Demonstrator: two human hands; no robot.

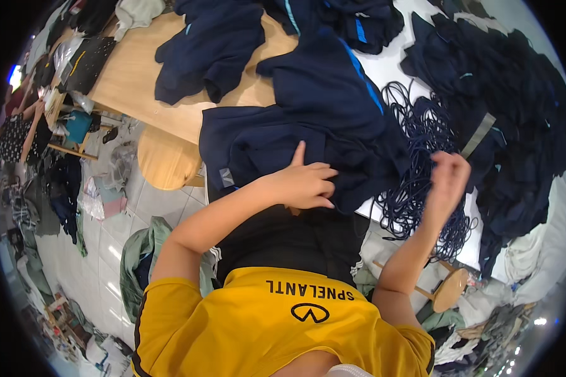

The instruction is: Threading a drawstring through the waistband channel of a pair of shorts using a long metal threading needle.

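Note:
A dark navy garment [352, 135] with a light-blue stripe lies in front of me, draped over the table's near edge. My left hand [305, 182] rests on its near part, fingers apart and one pointing away from me. A small grey patch [226, 176] shows at the garment's left corner. Over a tangled heap of dark cords [415, 151], my right hand [448, 182] is raised with curled fingers. Motion smears it, so whether it grips a cord cannot be made out. Just beyond that hand, a greyish ruler-like strip [479, 134] lies across dark cloth.
More navy garments [217, 50] lie on the wooden table [135, 66], and a large dark pile [522, 113] stands at right. Round wooden stools [166, 157] are at both sides. Cloth heaps and a pinkish bundle [104, 198] lie on the tiled floor. Another person [22, 135] is at far left.

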